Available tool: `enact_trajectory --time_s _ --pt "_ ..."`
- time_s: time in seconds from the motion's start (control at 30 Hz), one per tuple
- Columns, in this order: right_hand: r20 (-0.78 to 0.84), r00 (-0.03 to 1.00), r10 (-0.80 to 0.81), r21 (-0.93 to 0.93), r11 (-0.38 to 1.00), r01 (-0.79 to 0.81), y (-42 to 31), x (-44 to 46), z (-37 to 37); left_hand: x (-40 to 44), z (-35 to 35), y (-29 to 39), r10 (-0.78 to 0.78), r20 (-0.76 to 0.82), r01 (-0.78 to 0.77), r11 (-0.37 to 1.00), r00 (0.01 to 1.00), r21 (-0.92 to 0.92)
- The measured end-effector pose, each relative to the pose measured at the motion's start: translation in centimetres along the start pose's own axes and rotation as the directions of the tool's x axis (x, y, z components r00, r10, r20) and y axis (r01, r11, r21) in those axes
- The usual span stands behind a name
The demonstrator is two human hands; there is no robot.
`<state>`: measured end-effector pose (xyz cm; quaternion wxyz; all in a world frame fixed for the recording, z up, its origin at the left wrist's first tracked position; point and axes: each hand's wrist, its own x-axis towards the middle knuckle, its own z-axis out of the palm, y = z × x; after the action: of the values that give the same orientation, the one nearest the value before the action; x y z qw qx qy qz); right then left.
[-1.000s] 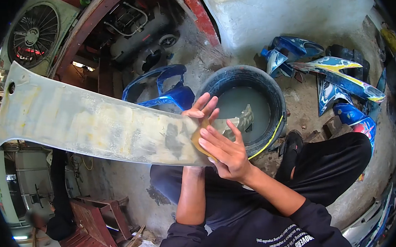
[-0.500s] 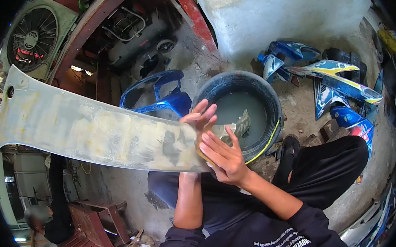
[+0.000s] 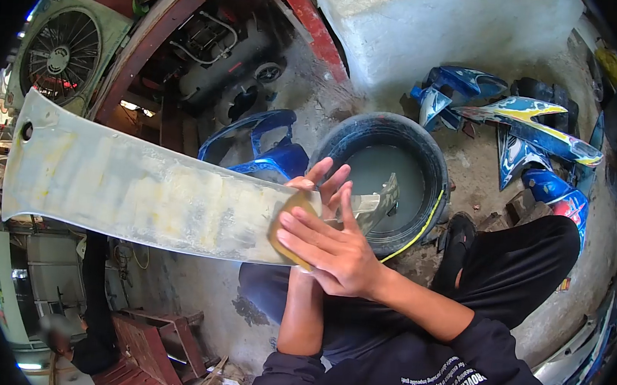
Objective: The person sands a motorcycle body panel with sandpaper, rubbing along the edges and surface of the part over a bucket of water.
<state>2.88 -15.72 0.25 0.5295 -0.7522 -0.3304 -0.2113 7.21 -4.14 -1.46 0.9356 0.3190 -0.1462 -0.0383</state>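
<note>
A long, pale plastic panel (image 3: 144, 188), patched with whitish and yellowish filler, stretches across the left and middle of the view. It has a hole near its far left end, and its narrow right end reaches over a dark tub (image 3: 439, 166) of cloudy water. My left hand (image 3: 329, 183) supports the panel from beneath, its fingers showing past the far edge and its palm hidden. On the panel's upper face, my right hand (image 3: 333, 251) presses a yellow-brown sanding pad (image 3: 294, 216) flat under its fingers.
Blue fairing parts (image 3: 521, 125) lie on the floor at right, and a blue frame-like part (image 3: 275, 154) sits behind the panel. A fan (image 3: 59, 59) and an air compressor (image 3: 224, 72) are at upper left. Another person (image 3: 90, 349) is beside a red bench (image 3: 143, 356) at lower left.
My right hand has slid leftward along the panel with the sanding pad, now exposing more of the pad. The whole view has shifted slightly; my left hand stays under the panel.
</note>
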Motion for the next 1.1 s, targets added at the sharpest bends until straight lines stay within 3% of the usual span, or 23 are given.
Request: enact_trajectory --time_s 0.1,0.2,0.27,0.5,0.67,0.73,0.77,0.8,0.93,1.0,1.03,1.1 --pt "0.029 0.999 -0.017 -0.081 0.996 0.02 2.3 -4.9 0.9 0.3 -1.7 -0.2 0.007 0.087 0.002 0.996 0.996 -0.094" --pt "0.123 0.989 0.088 -0.101 0.992 -0.075 3.7 -10.2 1.0 0.0 -2.2 -0.8 0.074 0.041 -0.069 0.991 0.996 -0.113" --pt "0.098 0.991 0.085 -0.097 0.992 -0.076 4.5 -11.6 1.2 -0.2 -2.0 -1.0 0.082 0.051 -0.077 0.993 0.995 -0.094" --pt "0.024 1.0 0.008 -0.08 0.997 -0.006 2.3 -6.1 1.8 -0.1 -1.8 -0.5 0.068 0.061 -0.061 0.992 0.996 -0.111" --pt "0.043 0.999 0.0 -0.03 1.0 0.001 3.2 -8.4 1.9 -0.3 -2.1 -0.5 0.088 0.058 -0.082 0.992 0.994 -0.095" --pt "0.086 0.991 0.102 -0.044 0.994 -0.098 4.5 -11.9 1.6 -0.4 -2.1 -0.6 0.104 0.052 -0.098 0.99 0.993 -0.105" --pt "0.092 0.986 0.141 -0.093 0.987 -0.132 5.1 -13.5 1.5 -0.6 -1.8 -0.7 0.11 0.01 -0.109 0.994 0.994 -0.025" --pt "0.096 0.985 0.143 -0.097 0.986 -0.133 5.1 -13.3 1.3 -0.7 -1.7 -0.8 0.117 -0.03 -0.116 0.992 0.993 0.054" --pt "0.029 0.992 0.123 -0.067 0.99 -0.121 3.9 -10.2 1.9 -0.3 -2.2 -1.1 0.096 0.006 -0.097 0.994 0.995 0.053" --pt "-0.021 0.999 -0.024 -0.017 1.0 0.024 2.7 -6.4 2.3 0.2 -2.0 -0.6 0.015 0.102 -0.01 0.999 0.995 -0.051" --pt "-0.026 0.999 -0.024 -0.018 1.0 0.023 1.7 -4.1 2.1 0.1 -1.9 -0.5 0.011 0.105 -0.006 0.999 0.994 -0.049" --pt "0.035 0.999 -0.019 0.014 1.0 0.019 0.0 -0.5 1.1 0.0 -1.4 -0.4 0.05 0.022 -0.05 0.999 0.999 -0.006"
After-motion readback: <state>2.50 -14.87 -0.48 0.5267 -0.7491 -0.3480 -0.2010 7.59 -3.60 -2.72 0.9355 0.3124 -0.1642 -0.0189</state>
